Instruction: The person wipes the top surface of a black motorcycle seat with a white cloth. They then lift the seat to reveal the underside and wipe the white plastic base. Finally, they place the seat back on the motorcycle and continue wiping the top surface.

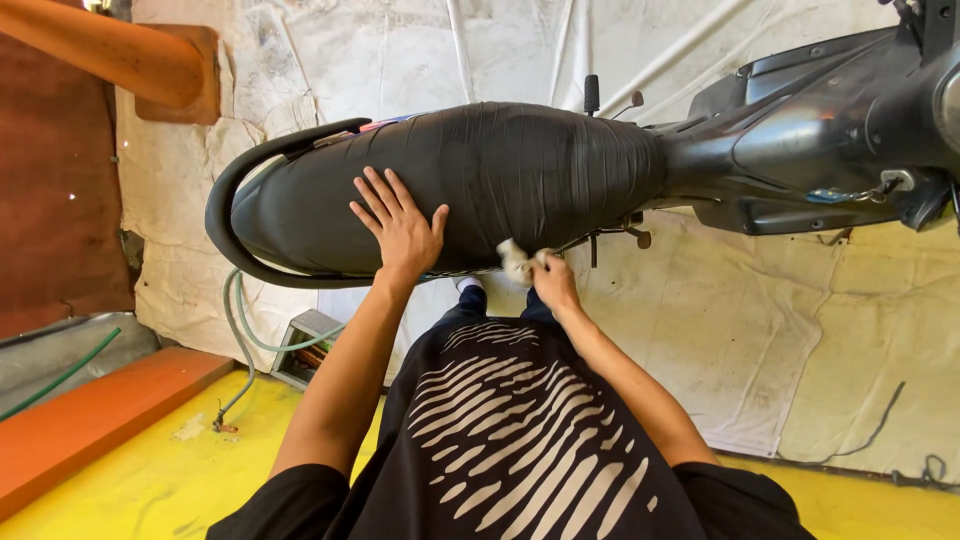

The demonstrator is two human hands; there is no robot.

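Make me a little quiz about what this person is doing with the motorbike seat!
1. True or false: the left hand lies flat on the black seat.
2. What does the right hand pinch at the seat's lower edge? A) a green hose B) a small white cloth C) a spanner
3. What colour is the floor at the person's left side?

Key:
1. True. The fingers are spread on the seat.
2. B, the small white cloth.
3. Yellow.

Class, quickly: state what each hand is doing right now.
Left hand: open, flat on the black motorcycle seat.
Right hand: closed on a small white cloth.
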